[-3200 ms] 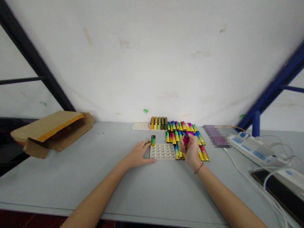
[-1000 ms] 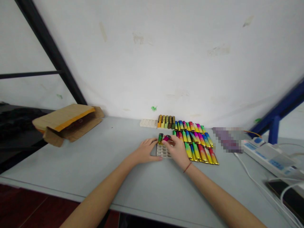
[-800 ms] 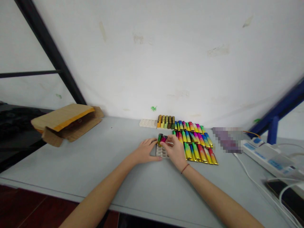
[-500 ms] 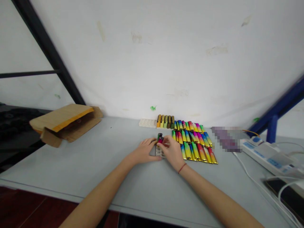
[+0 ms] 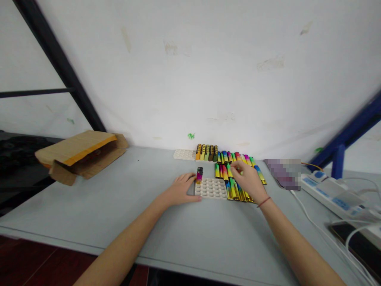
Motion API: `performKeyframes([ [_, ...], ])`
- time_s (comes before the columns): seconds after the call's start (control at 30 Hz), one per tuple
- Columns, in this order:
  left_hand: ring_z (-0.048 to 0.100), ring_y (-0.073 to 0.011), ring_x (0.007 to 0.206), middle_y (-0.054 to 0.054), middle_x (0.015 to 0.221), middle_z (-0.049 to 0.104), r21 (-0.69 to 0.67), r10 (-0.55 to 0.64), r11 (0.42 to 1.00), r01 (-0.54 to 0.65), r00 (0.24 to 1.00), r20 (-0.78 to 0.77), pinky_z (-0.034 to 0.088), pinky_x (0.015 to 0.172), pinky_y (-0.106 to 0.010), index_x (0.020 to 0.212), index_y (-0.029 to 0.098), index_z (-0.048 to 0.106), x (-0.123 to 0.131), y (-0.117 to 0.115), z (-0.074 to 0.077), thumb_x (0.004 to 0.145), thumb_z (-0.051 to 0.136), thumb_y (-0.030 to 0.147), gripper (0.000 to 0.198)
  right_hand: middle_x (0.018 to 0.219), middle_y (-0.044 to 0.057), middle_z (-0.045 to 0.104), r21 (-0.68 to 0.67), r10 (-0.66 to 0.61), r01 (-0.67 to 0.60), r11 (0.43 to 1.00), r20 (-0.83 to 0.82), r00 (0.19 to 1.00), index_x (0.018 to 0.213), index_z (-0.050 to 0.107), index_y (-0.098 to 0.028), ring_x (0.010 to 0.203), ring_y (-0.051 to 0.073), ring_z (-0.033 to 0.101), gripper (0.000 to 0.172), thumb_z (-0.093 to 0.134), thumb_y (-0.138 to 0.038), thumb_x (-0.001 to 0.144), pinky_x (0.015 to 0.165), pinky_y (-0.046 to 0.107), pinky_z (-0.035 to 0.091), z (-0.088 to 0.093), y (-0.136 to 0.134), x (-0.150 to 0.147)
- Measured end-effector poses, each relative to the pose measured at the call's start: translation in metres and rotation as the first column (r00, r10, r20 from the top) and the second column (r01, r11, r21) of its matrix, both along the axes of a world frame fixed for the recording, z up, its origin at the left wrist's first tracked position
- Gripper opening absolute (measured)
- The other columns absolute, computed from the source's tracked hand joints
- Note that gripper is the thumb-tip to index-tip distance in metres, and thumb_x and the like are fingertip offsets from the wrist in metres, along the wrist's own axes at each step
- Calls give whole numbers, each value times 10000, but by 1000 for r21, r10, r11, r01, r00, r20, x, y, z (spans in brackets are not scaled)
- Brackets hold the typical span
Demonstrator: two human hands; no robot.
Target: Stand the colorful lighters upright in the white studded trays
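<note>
So, the left hand [image 5: 181,191] is lying flat on the grey table [image 5: 143,222], fingers stretched out and together. They press against the left edge of a white plastic tray [image 5: 212,189] full of round sockets, with the thumb along its front corner. It's not wrapped around anything, just bracing the tray.

At the tray's back-left corner there are upright lighters [image 5: 199,175], looks like two packed tight together, pink/purple with dark tops. They stand right off the left fingertips.

The right hand [image 5: 249,180] is over the loose lighters [image 5: 230,186], a rainbow-coloured bunch lying flat in rows just right of the tray. Its fingers are curled down with the tips on one of the lighters in the middle row. Honestly can't tell if it's actually pinched or only touched.

Further back by the wall there's a second tray [image 5: 181,154] with a row of standing lighters [image 5: 206,152] at its right end. An open cardboard box [image 5: 79,157] lies far left, and a white power strip [image 5: 333,194] with cables is off to the right.
</note>
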State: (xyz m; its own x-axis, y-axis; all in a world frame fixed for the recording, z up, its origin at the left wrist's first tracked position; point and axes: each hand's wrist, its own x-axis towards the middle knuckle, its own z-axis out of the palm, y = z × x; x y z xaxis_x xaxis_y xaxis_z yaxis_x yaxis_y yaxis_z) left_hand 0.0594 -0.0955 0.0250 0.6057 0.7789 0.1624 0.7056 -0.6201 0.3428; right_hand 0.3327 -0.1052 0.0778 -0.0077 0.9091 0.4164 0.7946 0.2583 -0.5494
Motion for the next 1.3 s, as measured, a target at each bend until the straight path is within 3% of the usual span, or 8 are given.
performKeyframes([
  [0.1, 396, -323, 1281, -155, 1408, 420, -16, 2, 1000, -2, 1000, -6, 301, 1085, -444, 1351, 157, 432, 0, 0, 2, 770, 628, 635, 778, 835, 92, 706, -90, -198, 220, 971, 204, 959, 853, 679, -163, 759, 214, 632, 263, 436, -261, 875, 647, 281, 388, 3, 7, 41],
  [0.17, 396, -324, 1283, -153, 1411, 416, -23, 3, 1000, -3, 1000, -11, 303, 1085, -444, 1346, 163, 437, 0, 1, 2, 766, 625, 643, 776, 812, 104, 709, -135, -223, 274, 952, 302, 927, 833, 697, -162, 756, 223, 638, 324, 428, -334, 895, 614, 278, 368, 0, 9, 53],
  [0.33, 390, -326, 1293, -153, 1423, 400, -17, 15, 1000, -15, 999, -38, 291, 1092, -448, 1343, 166, 432, -2, 3, 0, 769, 607, 656, 775, 788, 115, 709, -186, -228, 341, 922, 450, 863, 793, 711, -175, 745, 228, 649, 401, 453, -469, 882, 581, 277, 352, -10, 12, 40],
  [0.53, 385, -325, 1300, -148, 1427, 398, -12, 9, 1000, -10, 999, -34, 290, 1093, -444, 1341, 172, 431, -2, 2, 0, 779, 599, 651, 758, 838, 145, 712, -183, -247, 399, 899, 540, 805, 803, 709, -144, 783, 243, 665, 342, 429, -325, 883, 604, 282, 385, -10, 14, 24],
  [0.8, 394, -325, 1291, -155, 1430, 394, -21, 12, 1000, -12, 999, -31, 297, 1086, -454, 1329, 173, 436, -2, 1, 2, 776, 615, 633, 741, 912, 153, 709, -102, -221, 325, 940, 543, 810, 881, 678, -136, 830, 243, 663, 315, 435, -334, 904, 655, 289, 414, -5, 10, 22],
  [1.03, 393, -326, 1288, -144, 1421, 408, 0, 3, 1000, -3, 1000, -9, 294, 1089, -458, 1332, 186, 441, -3, 3, -1, 769, 616, 651, 751, 689, 142, 674, -177, -55, 174, 969, 533, 844, 601, 644, -172, 661, 240, 631, 400, 551, -483, 836, 576, 302, 390, -3, -14, 6],
  [1.17, 398, -321, 1286, -144, 1412, 419, 11, -11, 1000, 11, 1000, -9, 302, 1089, -436, 1333, 174, 446, -3, 3, -1, 781, 609, 646, 745, 714, 154, 665, -221, -72, 207, 953, 500, 863, 622, 634, -168, 663, 255, 620, 286, 575, -381, 804, 578, 314, 381, -10, -17, -3],
  [1.3, 406, -324, 1281, -151, 1412, 416, 14, -8, 1000, 8, 1000, -3, 308, 1085, -442, 1328, 166, 449, -2, 3, 0, 778, 623, 632, 742, 658, 95, 617, -243, -102, 205, 948, 380, 920, 651, 565, -181, 624, 214, 575, 179, 542, -308, 776, 551, 284, 330, -7, -15, 3],
])
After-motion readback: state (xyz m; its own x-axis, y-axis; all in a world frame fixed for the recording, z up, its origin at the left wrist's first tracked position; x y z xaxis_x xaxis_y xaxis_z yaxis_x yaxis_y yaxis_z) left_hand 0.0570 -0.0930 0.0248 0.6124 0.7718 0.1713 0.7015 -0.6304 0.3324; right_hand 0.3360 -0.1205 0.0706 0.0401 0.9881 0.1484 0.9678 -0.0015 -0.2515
